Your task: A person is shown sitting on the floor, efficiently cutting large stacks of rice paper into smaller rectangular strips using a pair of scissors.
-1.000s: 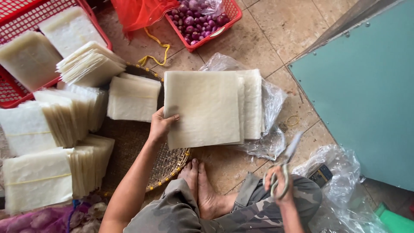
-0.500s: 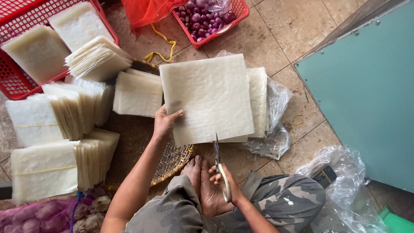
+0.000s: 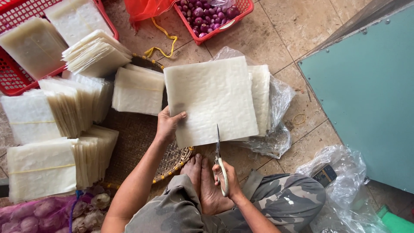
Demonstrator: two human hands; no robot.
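Observation:
My left hand [image 3: 167, 125] grips the near left corner of a large square stack of pale translucent sheets [image 3: 211, 97], lifted off a second stack [image 3: 261, 97] on clear plastic. My right hand [image 3: 227, 181] holds scissors [image 3: 218, 152] with the blades pointing up at the near edge of the held stack. Both hands are just above my bare feet [image 3: 202, 183].
Bundles of cut sheets [image 3: 56, 129] lie on a woven tray [image 3: 138, 138] at the left. A red basket [image 3: 17, 73] holds more sheets. Another red basket [image 3: 215, 30] holds purple onions. A teal panel [image 3: 366, 90] stands right. Crumpled plastic bags [image 3: 345, 190] lie near right.
My left hand has raised and turned the sheet stack toward me. My right hand brought the scissors from beside my knee up to the stack's near edge.

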